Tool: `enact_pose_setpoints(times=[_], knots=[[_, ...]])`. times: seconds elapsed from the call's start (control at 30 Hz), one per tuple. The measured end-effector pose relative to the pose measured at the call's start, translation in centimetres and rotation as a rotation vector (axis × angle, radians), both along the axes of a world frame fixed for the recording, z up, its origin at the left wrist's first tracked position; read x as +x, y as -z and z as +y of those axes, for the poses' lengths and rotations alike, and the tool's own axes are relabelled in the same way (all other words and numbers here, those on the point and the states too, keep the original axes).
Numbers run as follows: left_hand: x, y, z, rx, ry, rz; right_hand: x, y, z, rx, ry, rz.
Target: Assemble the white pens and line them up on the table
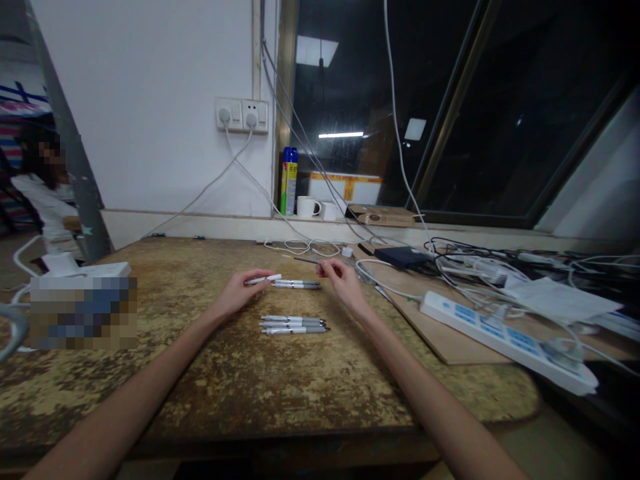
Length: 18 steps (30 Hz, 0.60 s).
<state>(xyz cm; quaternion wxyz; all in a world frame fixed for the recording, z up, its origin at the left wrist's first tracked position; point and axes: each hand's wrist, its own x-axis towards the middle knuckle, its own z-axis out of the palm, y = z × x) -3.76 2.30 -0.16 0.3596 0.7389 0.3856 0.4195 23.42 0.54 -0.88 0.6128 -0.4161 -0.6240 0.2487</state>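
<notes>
My left hand [243, 289] is closed in a pinch around a white pen barrel [264, 279], which points to the right. Opposite it, my right hand [342, 275] pinches a thin dark pen refill [306, 261] whose lighter tip points left. Something small at those right fingertips is too blurred to name. Just below the gap between my hands lie white and grey pens [297, 285], side by side. Closer to me is a second row of several similar pens [293, 325], flat on the worn wooden table [225, 380].
On the right, a white power strip [505, 341] lies across a brown board [430, 333] with tangled cables and a black box [403, 257]. A spray can [289, 181] and a white mug [308, 207] stand on the windowsill. At far left, a person [47, 187] is nearby.
</notes>
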Motion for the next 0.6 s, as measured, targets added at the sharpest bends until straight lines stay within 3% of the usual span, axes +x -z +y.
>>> enact_pose_setpoints(times=[0.6], knots=[[-0.18, 0.14, 0.8, -0.001, 0.033, -0.022, 0.17, 0.02, -0.16, -0.101, -0.012, 0.08]])
